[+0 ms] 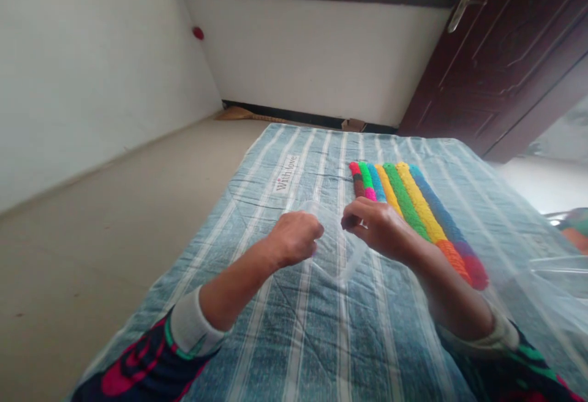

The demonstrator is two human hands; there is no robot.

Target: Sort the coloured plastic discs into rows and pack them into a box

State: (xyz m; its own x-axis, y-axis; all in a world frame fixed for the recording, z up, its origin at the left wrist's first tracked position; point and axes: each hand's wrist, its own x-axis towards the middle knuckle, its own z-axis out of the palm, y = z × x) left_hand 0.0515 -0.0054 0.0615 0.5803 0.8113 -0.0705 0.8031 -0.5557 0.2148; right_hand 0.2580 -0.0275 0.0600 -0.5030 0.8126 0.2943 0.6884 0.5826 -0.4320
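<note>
A clear plastic container (337, 276) with rounded corners lies on the striped cloth between my two hands. My left hand (296, 238) is closed over the container's left side, with the fingers curled; what they hold, if anything, is hidden. Over the opposite side, my right hand (379, 225) is closed in a pinch. Something small and dark shows at its fingertips, too small to name. Beside and partly behind my right hand and forearm lie several long, bumpy coloured strips (416, 218), side by side, in red, green, blue, orange and yellow.
The blue-and-white striped cloth (275, 341), marked "with love", covers the table. A larger clear plastic box (560, 267) stands at the right edge. Bare floor (114, 236) and a white wall lie left; a dark red door (496, 40) is at the back right.
</note>
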